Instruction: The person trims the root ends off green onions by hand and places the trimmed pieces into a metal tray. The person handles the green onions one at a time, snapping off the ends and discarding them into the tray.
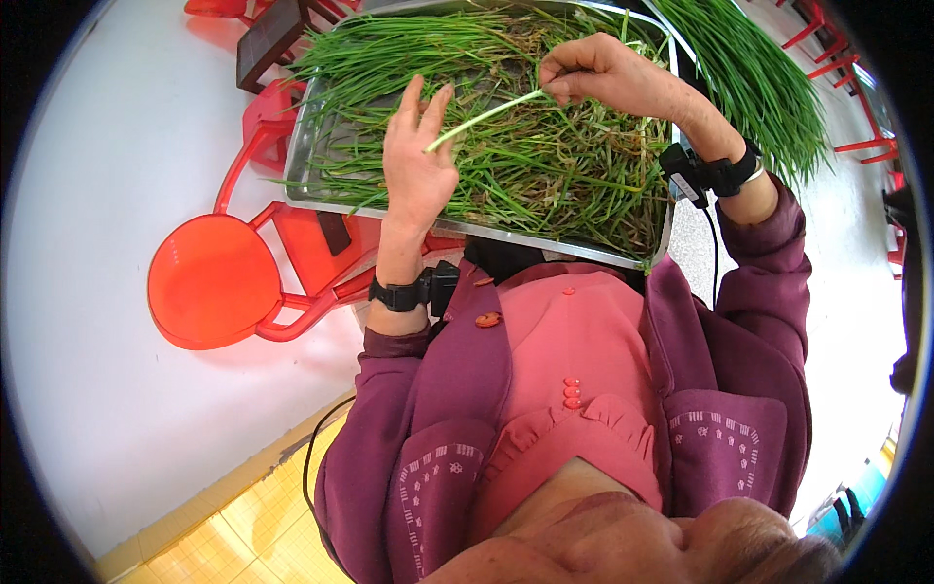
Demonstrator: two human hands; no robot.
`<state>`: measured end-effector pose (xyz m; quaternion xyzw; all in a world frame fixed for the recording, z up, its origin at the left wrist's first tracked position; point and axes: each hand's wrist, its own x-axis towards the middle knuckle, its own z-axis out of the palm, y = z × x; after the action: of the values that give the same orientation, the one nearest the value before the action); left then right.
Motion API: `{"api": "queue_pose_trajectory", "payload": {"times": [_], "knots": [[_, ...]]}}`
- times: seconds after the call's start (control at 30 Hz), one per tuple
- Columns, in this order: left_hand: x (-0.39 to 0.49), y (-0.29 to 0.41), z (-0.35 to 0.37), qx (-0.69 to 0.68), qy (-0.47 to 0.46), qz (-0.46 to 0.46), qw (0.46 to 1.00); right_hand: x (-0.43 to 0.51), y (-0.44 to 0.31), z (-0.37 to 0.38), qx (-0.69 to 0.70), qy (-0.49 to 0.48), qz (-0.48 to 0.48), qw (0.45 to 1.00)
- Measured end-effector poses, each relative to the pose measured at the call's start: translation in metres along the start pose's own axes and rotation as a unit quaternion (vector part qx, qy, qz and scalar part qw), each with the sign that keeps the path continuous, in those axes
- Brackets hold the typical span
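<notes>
A pale-stemmed green stalk (485,120), which looks like a garlic chive, slants between my two hands. My right hand (602,77) pinches its upper end between thumb and fingers. In front of the palm of my left hand (419,157) lies the stalk's lower end; that hand's fingers are spread and do not visibly close on it. Both hands are above a shallow metal tray (511,237). Long green chives (408,47) fill its far left part, while loose leaves and brownish withered trimmings (569,164) cover the middle and right.
More long chives (751,80) spread out beyond the tray's right side. A red plastic chair (215,281) stands at left, with a dark rectangular item (334,232) on its seat area. Behind it is a dark brown box-like piece (270,44). Red stool legs (865,146) show at far right.
</notes>
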<state>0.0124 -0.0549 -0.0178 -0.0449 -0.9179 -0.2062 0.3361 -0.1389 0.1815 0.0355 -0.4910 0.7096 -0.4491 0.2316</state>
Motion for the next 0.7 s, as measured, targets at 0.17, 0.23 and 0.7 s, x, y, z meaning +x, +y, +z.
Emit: {"api": "queue_pose_trajectory", "payload": {"times": [0.17,0.23,0.7], "knots": [[0.004,0.015,0.001,-0.166,-0.007,-0.046,0.985,0.013,-0.002,0.004,0.038,-0.024,0.006,0.999],[0.004,0.025,0.006,-0.244,0.019,-0.038,0.969,0.016,-0.002,0.007,0.044,-0.054,0.034,0.997],[0.02,0.05,0.025,-0.503,0.11,-0.258,0.817,0.016,-0.016,0.026,0.06,0.011,0.037,0.997]]}}
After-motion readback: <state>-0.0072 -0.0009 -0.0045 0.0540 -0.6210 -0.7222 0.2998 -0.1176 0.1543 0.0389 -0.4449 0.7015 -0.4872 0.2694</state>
